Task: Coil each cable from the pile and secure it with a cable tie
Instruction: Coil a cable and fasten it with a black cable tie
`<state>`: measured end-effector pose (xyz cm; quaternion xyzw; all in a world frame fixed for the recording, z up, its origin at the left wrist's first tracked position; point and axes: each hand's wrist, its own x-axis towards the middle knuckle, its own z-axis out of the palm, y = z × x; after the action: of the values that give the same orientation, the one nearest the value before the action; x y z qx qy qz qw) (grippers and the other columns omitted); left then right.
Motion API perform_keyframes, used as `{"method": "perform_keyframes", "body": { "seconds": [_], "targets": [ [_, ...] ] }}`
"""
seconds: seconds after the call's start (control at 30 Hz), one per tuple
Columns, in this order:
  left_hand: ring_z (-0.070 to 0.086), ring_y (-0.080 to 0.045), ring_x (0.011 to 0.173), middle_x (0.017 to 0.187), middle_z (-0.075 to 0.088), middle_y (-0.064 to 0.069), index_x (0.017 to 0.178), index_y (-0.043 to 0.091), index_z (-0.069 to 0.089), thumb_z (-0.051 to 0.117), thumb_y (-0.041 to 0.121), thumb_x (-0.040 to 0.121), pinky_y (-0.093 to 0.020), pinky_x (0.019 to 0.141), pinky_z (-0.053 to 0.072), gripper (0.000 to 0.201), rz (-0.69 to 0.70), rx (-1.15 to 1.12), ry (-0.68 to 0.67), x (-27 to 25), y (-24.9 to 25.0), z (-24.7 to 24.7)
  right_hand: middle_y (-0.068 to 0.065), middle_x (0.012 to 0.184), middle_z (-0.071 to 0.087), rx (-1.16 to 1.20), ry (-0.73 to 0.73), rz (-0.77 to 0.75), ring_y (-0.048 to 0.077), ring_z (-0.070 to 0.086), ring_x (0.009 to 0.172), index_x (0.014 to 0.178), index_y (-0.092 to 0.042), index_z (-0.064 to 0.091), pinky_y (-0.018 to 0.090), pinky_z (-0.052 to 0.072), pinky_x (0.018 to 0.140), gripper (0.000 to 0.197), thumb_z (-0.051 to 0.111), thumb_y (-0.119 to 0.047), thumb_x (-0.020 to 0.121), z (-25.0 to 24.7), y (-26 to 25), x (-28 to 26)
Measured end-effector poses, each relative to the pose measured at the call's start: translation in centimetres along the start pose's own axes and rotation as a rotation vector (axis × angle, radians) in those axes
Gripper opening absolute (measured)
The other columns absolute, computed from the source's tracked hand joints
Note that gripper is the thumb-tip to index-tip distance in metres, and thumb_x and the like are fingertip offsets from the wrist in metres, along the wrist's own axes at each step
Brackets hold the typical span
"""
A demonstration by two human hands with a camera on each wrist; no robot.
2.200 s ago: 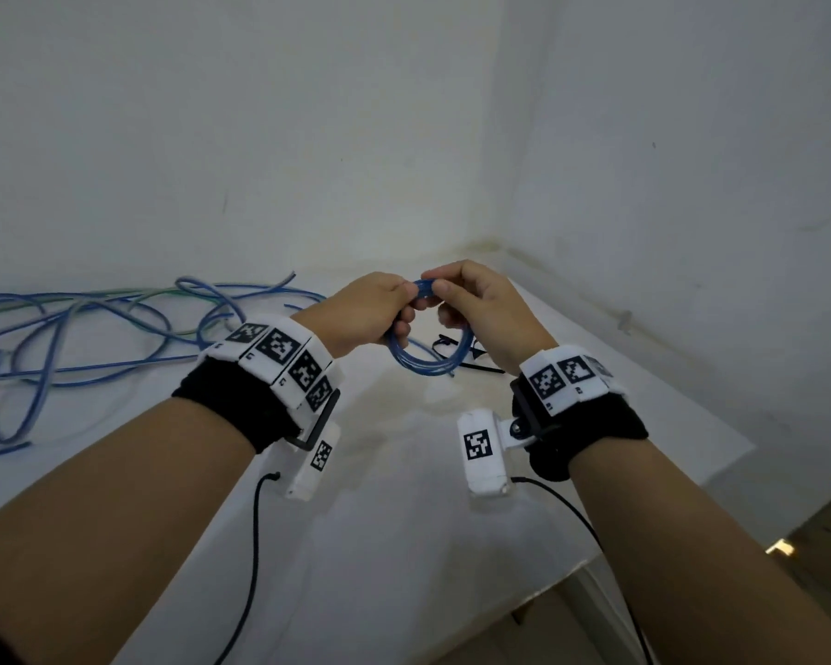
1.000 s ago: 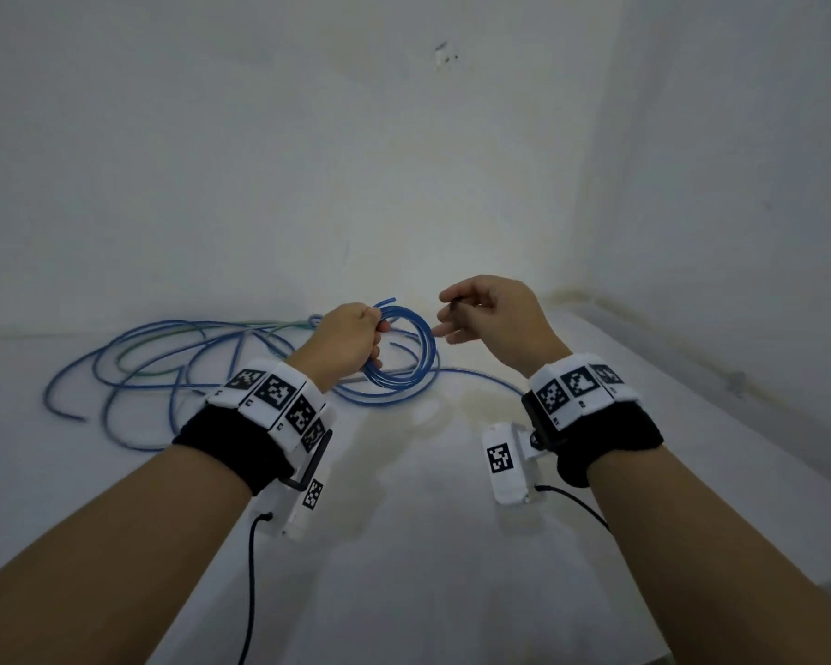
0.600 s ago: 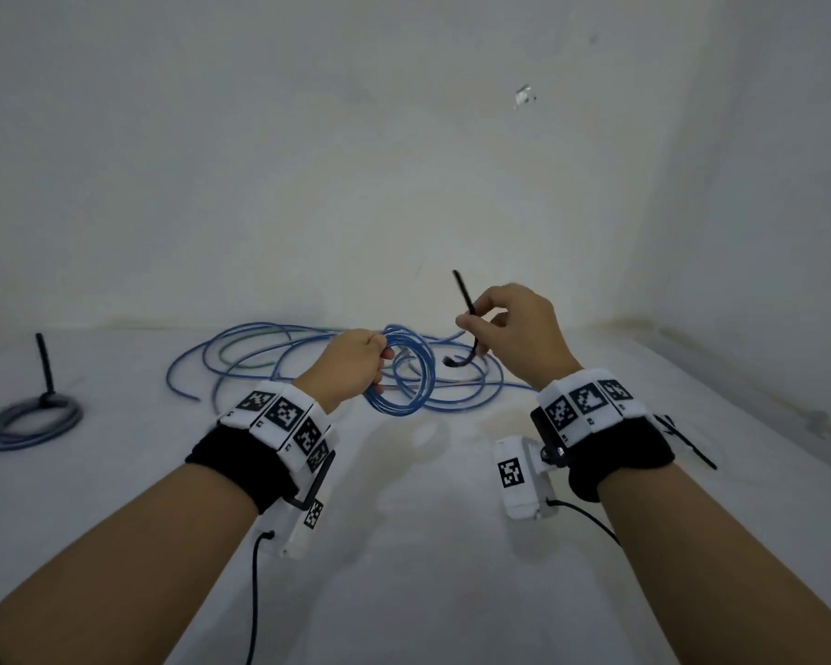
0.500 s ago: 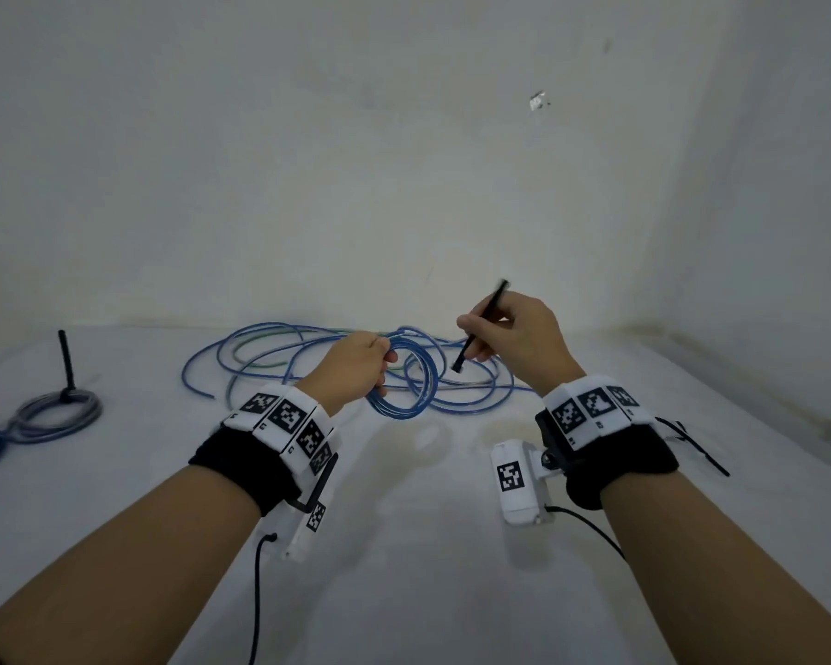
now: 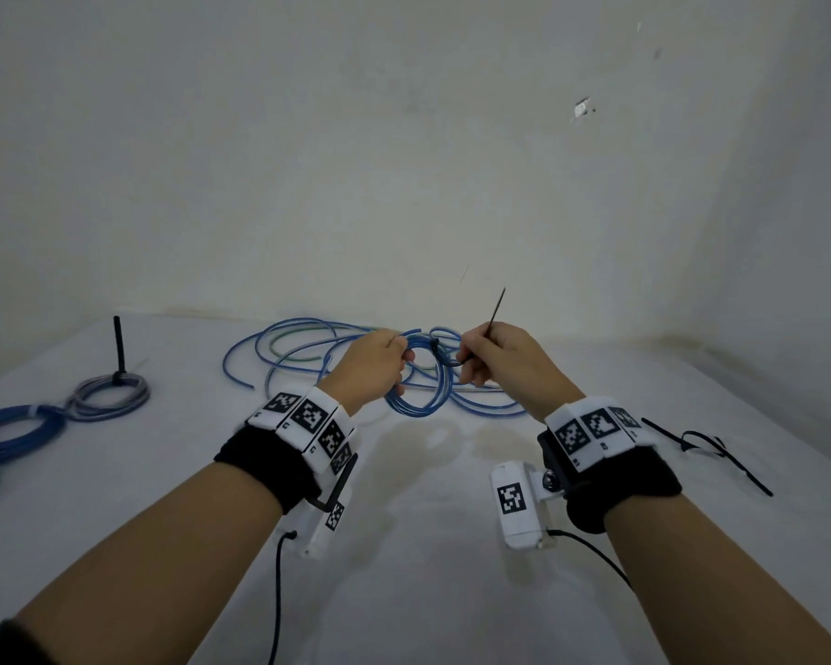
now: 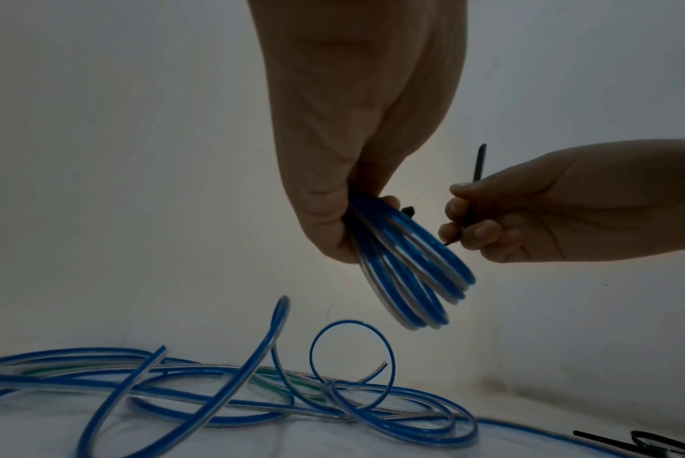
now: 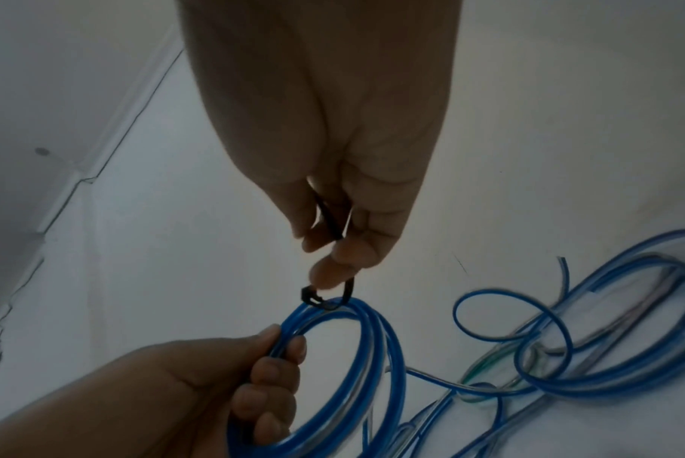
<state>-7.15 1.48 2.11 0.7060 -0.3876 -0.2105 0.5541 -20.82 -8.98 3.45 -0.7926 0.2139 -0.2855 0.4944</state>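
L hand [image 5: 373,364] grips the blue coil [image 5: 421,381] at its 9 o'clock w/ the ring upright over the table [image 5: 404,592], R hand [image 5: 504,360] at 3 o'clock pinches the black cable tie [image 7: 335,297] hooked over the coil's 12 o'clock, tail pointing to 1 o'clock, so cinching is prob. R's job.

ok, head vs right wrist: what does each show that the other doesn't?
Head only: two tied coils at the table's left, one grey and one blue; spare black ties at the right; both wrist rigs.

Right wrist only: the tie head at the top of the coil, the strap hooked under the strands.

Both: left hand gripping the blue coil, right hand pinching the black tie, loose cable pile behind.
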Motion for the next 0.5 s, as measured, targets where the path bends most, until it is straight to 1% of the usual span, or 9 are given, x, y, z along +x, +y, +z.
{"method": "perform_keyframes", "body": {
  "seconds": [0.03, 0.1, 0.17, 0.27, 0.37, 0.4, 0.5],
  "targets": [
    [0.043, -0.013, 0.053, 0.066, 0.044, 0.0, 0.083, 0.006, 0.052, 0.031, 0.014, 0.101, -0.02, 0.048, 0.046, 0.029, 0.0, -0.001, 0.012, 0.0, 0.0, -0.1, 0.01, 0.076, 0.06, 0.039, -0.027, -0.014, 0.008, 0.061, 0.054, 0.088, -0.003, 0.056, 0.021, 0.051, 0.058, 0.018, 0.041, -0.006, 0.098, 0.1, 0.1, 0.0],
    [0.043, -0.014, 0.054, 0.065, 0.043, -0.002, 0.079, 0.008, 0.052, 0.031, 0.015, 0.101, -0.022, 0.049, 0.046, 0.031, 0.002, -0.001, 0.043, 0.1, -0.3, -0.5, 0.012, 0.08, 0.059, 0.11, -0.059, -0.052, 0.011, 0.065, 0.058, 0.091, -0.003, 0.056, 0.02, 0.055, 0.061, 0.018, 0.04, 0.001, 0.098, 0.3, 0.1, -0.1],
    [0.043, -0.015, 0.054, 0.065, 0.042, -0.004, 0.075, 0.01, 0.051, 0.031, 0.015, 0.101, -0.023, 0.05, 0.046, 0.033, 0.009, 0.004, 0.058, 0.3, -0.6, -0.8, 0.013, 0.078, 0.058, 0.16, -0.092, -0.074, 0.012, 0.065, 0.056, 0.092, -0.002, 0.056, 0.02, 0.055, 0.06, 0.018, 0.04, 0.004, 0.097, 0.4, 0.2, -0.3],
    [0.044, -0.015, 0.055, 0.066, 0.044, -0.003, 0.077, 0.01, 0.052, 0.031, 0.016, 0.101, -0.024, 0.052, 0.046, 0.032, 0.025, 0.031, 0.049, 0.2, -0.7, -0.9, 0.013, 0.075, 0.057, 0.15, -0.161, -0.063, 0.012, 0.064, 0.052, 0.092, -0.003, 0.054, 0.021, 0.054, 0.056, 0.016, 0.041, 0.006, 0.096, 0.8, 0.2, -0.5],
    [0.048, -0.016, 0.054, 0.067, 0.046, -0.001, 0.076, 0.011, 0.052, 0.033, 0.016, 0.1, -0.034, 0.063, 0.048, 0.031, 0.076, 0.095, 0.009, 0.0, -0.6, -0.4, 0.014, 0.074, 0.057, 0.103, -0.171, -0.075, 0.015, 0.063, 0.051, 0.089, -0.006, 0.051, 0.023, 0.054, 0.055, 0.015, 0.043, 0.006, 0.095, 1.6, 0.4, -0.2],
    [0.048, -0.016, 0.054, 0.067, 0.047, -0.001, 0.077, 0.01, 0.052, 0.033, 0.016, 0.1, -0.035, 0.064, 0.048, 0.031, 0.096, 0.122, -0.009, -0.1, -0.5, -0.2, 0.014, 0.074, 0.058, 0.09, -0.157, -0.083, 0.016, 0.064, 0.052, 0.088, -0.007, 0.05, 0.024, 0.054, 0.056, 0.015, 0.044, 0.006, 0.094, 1.8, 0.4, -0.1],
    [0.047, -0.016, 0.059, 0.07, 0.05, -0.001, 0.079, 0.007, 0.052, 0.033, 0.016, 0.1, -0.024, 0.054, 0.046, 0.03, 0.136, 0.186, -0.05, -0.4, -0.4, 0.2, 0.013, 0.075, 0.058, 0.098, -0.116, -0.11, 0.018, 0.065, 0.056, 0.085, -0.008, 0.051, 0.027, 0.055, 0.06, 0.017, 0.046, 0.005, 0.094, 2.2, 0.3, 0.5]
  ]
}}
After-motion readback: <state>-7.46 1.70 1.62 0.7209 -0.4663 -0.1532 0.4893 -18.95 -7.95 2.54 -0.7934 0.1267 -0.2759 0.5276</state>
